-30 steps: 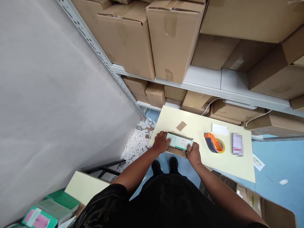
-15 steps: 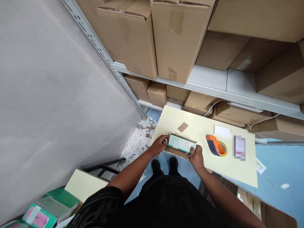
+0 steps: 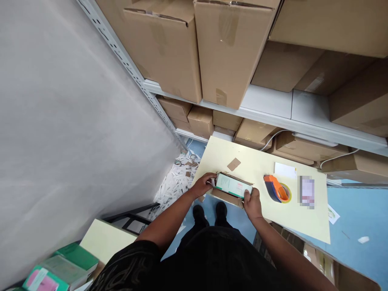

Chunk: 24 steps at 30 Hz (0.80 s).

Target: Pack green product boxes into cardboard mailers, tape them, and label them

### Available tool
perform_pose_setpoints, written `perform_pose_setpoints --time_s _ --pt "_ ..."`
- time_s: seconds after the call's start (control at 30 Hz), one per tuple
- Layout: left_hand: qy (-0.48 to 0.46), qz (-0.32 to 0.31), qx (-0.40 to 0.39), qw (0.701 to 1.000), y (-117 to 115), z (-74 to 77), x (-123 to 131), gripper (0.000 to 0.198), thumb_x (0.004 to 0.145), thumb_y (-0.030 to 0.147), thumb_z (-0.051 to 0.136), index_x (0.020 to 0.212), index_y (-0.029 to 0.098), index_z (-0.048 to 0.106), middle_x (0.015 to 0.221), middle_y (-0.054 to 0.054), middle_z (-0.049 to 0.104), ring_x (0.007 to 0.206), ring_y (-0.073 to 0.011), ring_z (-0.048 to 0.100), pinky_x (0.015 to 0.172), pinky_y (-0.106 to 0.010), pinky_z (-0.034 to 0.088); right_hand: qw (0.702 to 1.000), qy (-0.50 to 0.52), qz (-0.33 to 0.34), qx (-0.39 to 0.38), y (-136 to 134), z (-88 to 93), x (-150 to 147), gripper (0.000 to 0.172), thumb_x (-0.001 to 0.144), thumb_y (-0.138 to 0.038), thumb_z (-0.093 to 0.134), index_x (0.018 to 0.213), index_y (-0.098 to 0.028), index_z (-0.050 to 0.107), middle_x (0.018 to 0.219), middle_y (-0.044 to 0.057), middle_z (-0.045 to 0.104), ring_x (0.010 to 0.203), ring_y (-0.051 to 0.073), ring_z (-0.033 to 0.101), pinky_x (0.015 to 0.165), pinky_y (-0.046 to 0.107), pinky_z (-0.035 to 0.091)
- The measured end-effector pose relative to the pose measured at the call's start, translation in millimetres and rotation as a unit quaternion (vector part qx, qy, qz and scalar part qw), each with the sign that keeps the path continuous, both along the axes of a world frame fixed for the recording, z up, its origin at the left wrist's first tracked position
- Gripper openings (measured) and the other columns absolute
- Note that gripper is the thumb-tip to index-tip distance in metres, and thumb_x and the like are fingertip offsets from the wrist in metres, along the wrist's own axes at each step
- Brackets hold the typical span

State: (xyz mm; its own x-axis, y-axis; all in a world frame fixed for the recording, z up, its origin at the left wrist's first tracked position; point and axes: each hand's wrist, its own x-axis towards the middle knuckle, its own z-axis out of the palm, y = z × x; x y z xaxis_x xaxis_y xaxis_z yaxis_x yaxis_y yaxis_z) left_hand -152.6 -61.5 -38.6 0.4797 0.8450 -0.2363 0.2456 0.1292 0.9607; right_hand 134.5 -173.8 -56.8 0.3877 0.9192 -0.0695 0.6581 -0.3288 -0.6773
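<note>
Left hand [image 3: 203, 185] has slid outward, holding the carton [image 3: 226, 197]; right hand [image 3: 254, 203] grips packet [image 3: 232, 184] inside.

Left hand [image 3: 202, 186]: lifted off the top of the green-and-white box [image 3: 233, 185]. At 1.0 s ago its thumb lay over the box's left end; now thumb and fingers are at the left end of the brown carton [image 3: 227, 197] around the box. Box top: left end, earlier under the thumb, now uncovered. Pale flap now visible at the left fingertips; grip on it unclear. Head view: shifted since 1.0 s ago. Table [image 3: 297, 224] and tape dispenser [image 3: 273, 188] appear lower and further right in view.
</note>
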Motion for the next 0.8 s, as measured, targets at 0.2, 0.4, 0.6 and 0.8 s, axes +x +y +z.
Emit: perform_pose_setpoints --time_s 0.2,0.4,0.6,0.8 --pt "0.023 -0.074 -0.040 0.996 24.9 0.2 -0.8 0.065 0.077 0.016 0.062 0.141 0.025 0.059 0.141 -0.009 0.050 0.081 -0.0117 0.064 0.071 -0.029 0.060 1.000 0.002 -0.007 -0.007 2.1 3.5 0.6 0.028 0.099 -0.055 0.037 0.097 -0.027 0.040 0.090 0.004 0.053 0.087 0.027 0.054 0.081 0.043 0.047" --pt "0.071 -0.075 -0.144 0.984 43.0 3.1 3.2 0.063 0.073 0.018 0.072 0.135 0.023 0.062 0.112 -0.005 0.065 0.066 -0.0108 0.065 0.063 -0.025 0.058 1.000 -0.005 0.000 -0.009 2.3 3.4 1.3 0.029 0.099 -0.056 0.037 0.096 -0.027 0.040 0.090 0.004 0.052 0.087 0.027 0.055 0.078 0.042 0.047" --pt "0.105 -0.089 -0.197 0.971 52.0 4.3 5.7 0.054 0.075 0.019 0.070 0.128 0.021 0.063 0.103 -0.004 0.068 0.069 -0.0136 0.069 0.058 -0.023 0.058 1.000 -0.003 0.001 -0.019 2.0 3.4 1.7 0.029 0.099 -0.056 0.038 0.097 -0.027 0.039 0.088 0.002 0.050 0.083 0.026 0.053 0.077 0.042 0.047" --pt "0.175 -0.074 -0.146 0.971 51.0 10.9 18.3 0.038 0.079 0.021 0.065 0.116 0.022 0.063 0.106 -0.004 0.071 0.065 -0.0125 0.067 0.055 -0.021 0.054 1.000 -0.004 -0.004 -0.022 3.2 2.1 2.9 0.029 0.097 -0.056 0.040 0.096 -0.028 0.039 0.089 0.003 0.051 0.083 0.026 0.054 0.075 0.040 0.046"
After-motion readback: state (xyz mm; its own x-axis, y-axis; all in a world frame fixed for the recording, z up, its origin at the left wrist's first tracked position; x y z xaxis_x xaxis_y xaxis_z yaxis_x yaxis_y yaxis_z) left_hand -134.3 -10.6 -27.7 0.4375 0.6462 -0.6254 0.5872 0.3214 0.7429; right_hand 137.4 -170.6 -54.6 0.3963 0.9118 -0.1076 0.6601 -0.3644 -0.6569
